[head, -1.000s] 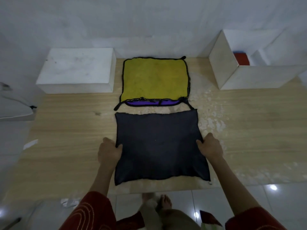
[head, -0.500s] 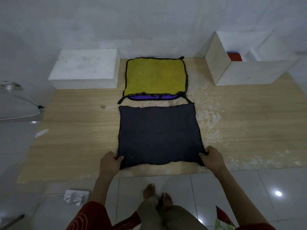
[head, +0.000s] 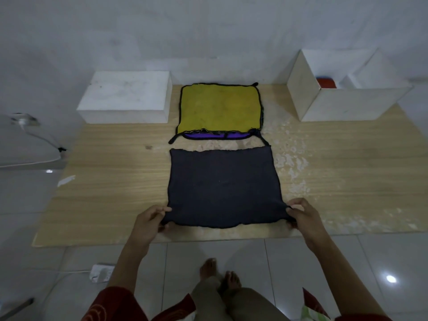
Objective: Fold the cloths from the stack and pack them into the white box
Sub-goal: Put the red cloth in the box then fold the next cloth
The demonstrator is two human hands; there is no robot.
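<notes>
A dark grey cloth (head: 222,186) lies spread flat on the wooden board (head: 111,172). My left hand (head: 149,222) pinches its near left corner and my right hand (head: 303,215) pinches its near right corner, both corners lifted slightly. Behind it sits the stack (head: 218,108), a yellow cloth on top with a purple one showing under its near edge. The open white box (head: 342,103) stands at the back right with something red inside.
A closed white block (head: 126,97) stands at the back left of the board. A white power strip (head: 102,272) lies on the tiled floor near my bare feet (head: 220,274). A pale cushion-like object (head: 25,144) sits at the far left.
Both hands slid from the cloth's side edges down to its near corners and now pinch and lift them. The camera view pulled back.
</notes>
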